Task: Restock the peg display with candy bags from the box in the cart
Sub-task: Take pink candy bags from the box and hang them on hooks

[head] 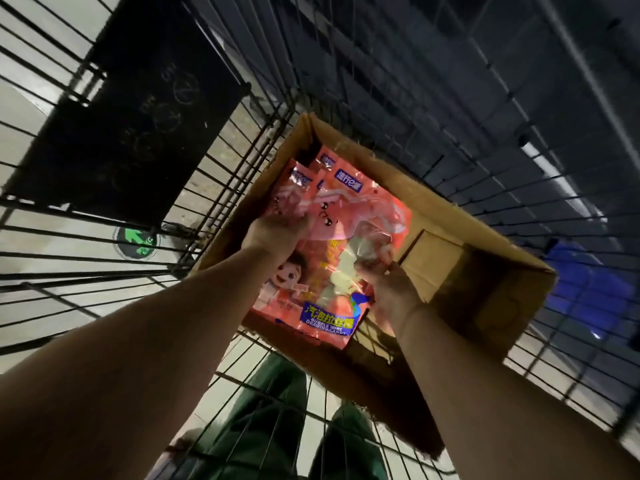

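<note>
An open cardboard box (460, 278) sits in the wire cart (221, 174). Several pink candy bags (349, 199) with blue labels are stacked inside it, at its left half. My left hand (277, 233) grips the left edge of the stack, fingers curled over the top bags. My right hand (388, 289) grips the right side of the uppermost bag near its clear window. The peg display is out of view.
A black panel (138, 109) stands against the cart's far left wall. A green floor arrow (136, 239) shows through the wires. Something blue (585, 289) lies outside the cart to the right. My dark green trousers (277, 427) show below the cart.
</note>
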Demonstrator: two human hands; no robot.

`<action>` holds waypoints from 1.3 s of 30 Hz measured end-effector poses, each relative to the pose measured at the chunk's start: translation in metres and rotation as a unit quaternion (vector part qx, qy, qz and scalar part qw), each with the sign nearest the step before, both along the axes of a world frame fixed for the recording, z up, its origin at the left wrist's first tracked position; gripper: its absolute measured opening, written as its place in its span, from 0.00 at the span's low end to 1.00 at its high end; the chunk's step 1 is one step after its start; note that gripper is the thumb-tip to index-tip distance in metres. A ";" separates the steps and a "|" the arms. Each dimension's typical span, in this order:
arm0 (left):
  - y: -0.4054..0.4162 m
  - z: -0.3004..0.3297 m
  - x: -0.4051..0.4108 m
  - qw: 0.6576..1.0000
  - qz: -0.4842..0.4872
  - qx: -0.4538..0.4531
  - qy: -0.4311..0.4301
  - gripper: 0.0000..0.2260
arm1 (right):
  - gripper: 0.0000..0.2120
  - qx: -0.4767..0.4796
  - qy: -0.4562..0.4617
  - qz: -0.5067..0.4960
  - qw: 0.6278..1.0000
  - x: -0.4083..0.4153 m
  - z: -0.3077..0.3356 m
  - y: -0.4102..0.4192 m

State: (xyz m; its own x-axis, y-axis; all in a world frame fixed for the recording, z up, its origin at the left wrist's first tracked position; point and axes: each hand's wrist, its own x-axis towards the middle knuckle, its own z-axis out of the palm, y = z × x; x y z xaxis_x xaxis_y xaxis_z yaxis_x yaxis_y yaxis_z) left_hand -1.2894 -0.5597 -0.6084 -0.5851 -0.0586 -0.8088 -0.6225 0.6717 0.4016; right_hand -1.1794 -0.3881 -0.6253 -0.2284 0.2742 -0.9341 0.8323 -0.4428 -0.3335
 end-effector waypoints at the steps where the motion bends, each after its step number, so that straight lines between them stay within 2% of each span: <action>1: 0.000 0.004 0.005 0.999 0.030 0.039 -0.023 0.30 | 0.14 -0.001 0.007 0.011 1.000 0.003 0.005 0.002; 3: -0.002 0.015 0.010 0.993 0.051 0.097 -0.033 0.38 | 0.08 -0.012 0.030 0.013 0.999 0.006 0.026 0.006; 5: -0.004 0.018 0.012 0.988 0.016 0.145 -0.045 0.37 | 0.09 -0.033 0.034 -0.001 0.999 0.011 0.053 0.012; 8: 0.009 0.076 0.006 0.976 -0.082 0.185 -0.078 0.17 | 0.27 -0.054 0.041 -0.043 0.997 0.022 0.092 0.029; 9: 0.015 0.093 0.004 0.970 -0.111 0.198 -0.089 0.14 | 0.31 -0.045 0.046 -0.053 0.996 0.025 0.104 0.036; 11: 0.031 0.124 0.001 0.963 -0.155 0.195 -0.100 0.16 | 0.40 -0.027 0.068 -0.065 0.995 0.032 0.131 0.049; 14: 0.065 0.175 0.003 0.953 -0.187 0.224 -0.085 0.13 | 0.45 0.028 0.115 -0.059 0.991 0.046 0.177 0.069; 15: 0.078 0.191 0.007 0.950 -0.186 0.238 -0.080 0.12 | 0.45 0.045 0.130 -0.070 0.988 0.052 0.189 0.077; 17: 0.109 0.229 0.019 0.944 -0.195 0.257 -0.061 0.03 | 0.40 0.079 0.172 -0.103 0.976 0.066 0.226 0.090; 20: 0.153 0.272 0.035 0.930 -0.217 0.298 -0.011 0.09 | 0.25 0.099 0.226 -0.154 0.957 0.093 0.279 0.119; 23: 0.203 0.311 0.065 0.905 -0.262 0.336 0.000 0.11 | 0.11 0.106 0.272 -0.167 0.942 0.142 0.324 0.159; 26: 0.256 0.349 0.121 0.872 -0.320 0.370 0.017 0.10 | 0.11 0.180 0.304 -0.196 0.915 0.207 0.363 0.199; 28: 0.291 0.369 0.170 0.853 -0.356 0.381 0.029 0.06 | 0.11 0.240 0.328 -0.239 0.882 0.257 0.386 0.221; 31: 0.340 0.386 0.255 0.826 -0.388 0.407 0.036 0.07 | 0.08 0.291 0.342 -0.304 0.840 0.344 0.418 0.248; 35: 0.399 0.412 0.382 0.793 -0.420 0.441 0.019 0.18 | 0.06 0.357 0.322 -0.373 0.794 0.471 0.446 0.281; 37: 0.426 0.423 0.439 0.770 -0.434 0.467 -0.005 0.29 | 0.04 0.392 0.299 -0.402 0.772 0.531 0.461 0.293; 39: 0.455 0.427 0.488 0.748 -0.452 0.485 -0.024 0.38 | 0.07 0.423 0.272 -0.418 0.757 0.585 0.475 0.304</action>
State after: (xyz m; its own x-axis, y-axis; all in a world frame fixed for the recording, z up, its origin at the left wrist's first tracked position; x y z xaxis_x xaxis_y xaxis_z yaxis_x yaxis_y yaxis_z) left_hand -0.8014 -0.1048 -0.1810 0.0006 0.9718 -0.2359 -0.1199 0.2343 0.9647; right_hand -0.5947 -0.0844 -0.1507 0.0679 0.9822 -0.1750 0.0173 -0.1765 -0.9841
